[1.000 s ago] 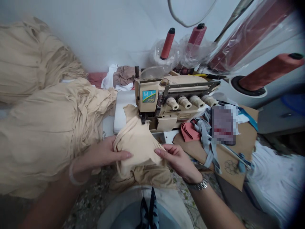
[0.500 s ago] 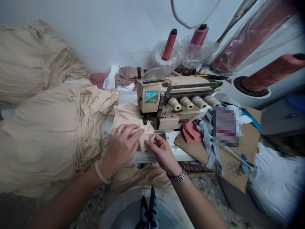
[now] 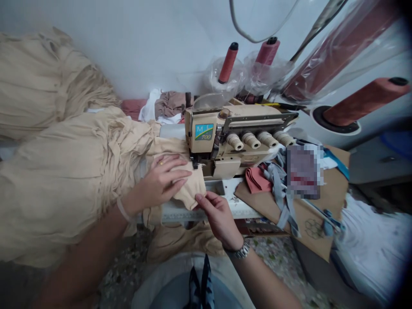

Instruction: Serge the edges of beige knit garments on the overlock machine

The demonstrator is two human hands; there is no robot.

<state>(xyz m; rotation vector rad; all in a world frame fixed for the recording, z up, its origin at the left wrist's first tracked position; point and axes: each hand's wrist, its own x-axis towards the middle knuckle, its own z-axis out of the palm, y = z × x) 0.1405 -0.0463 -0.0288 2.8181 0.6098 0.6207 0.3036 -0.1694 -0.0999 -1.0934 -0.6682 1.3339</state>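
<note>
A broad heap of beige knit fabric [image 3: 64, 180] fills the left side, its gathered edges bunched toward the middle. Beside it runs the white tabletop [image 3: 241, 208], its front edge marked with a ruler scale, and on this stands a cream overlock sewing machine [image 3: 230, 156] with a blue-and-green label reading 700. Crumpled white cloth [image 3: 373, 244] lies at the far right, below a sheet of brown cardboard [image 3: 312, 210] that carries loose grey fabric strips [image 3: 278, 180]. A reddish thread cone [image 3: 363, 103] leans at the right, and two smaller cones [image 3: 229, 64] stand behind the machine, partly wrapped in clear plastic. The left hand [image 3: 164, 178] lies palm down with its fingers extended and slightly spread, pressing on a beige fabric piece [image 3: 189, 191] rather than gripping it. That piece sits in front of the machine, its upper right edge right by the presser foot [image 3: 194, 163]. The right hand [image 3: 220, 210] pinches the piece's near right corner between thumb and fingers. A folded coral cloth [image 3: 257, 180] rests right of the machine, below its four ridged tension dials [image 3: 251, 139]. Smallest are a metal-banded watch [image 3: 240, 249] on the right wrist, a pale bracelet [image 3: 123, 209] on the left and a gold ring [image 3: 162, 162] on a left finger.
</note>
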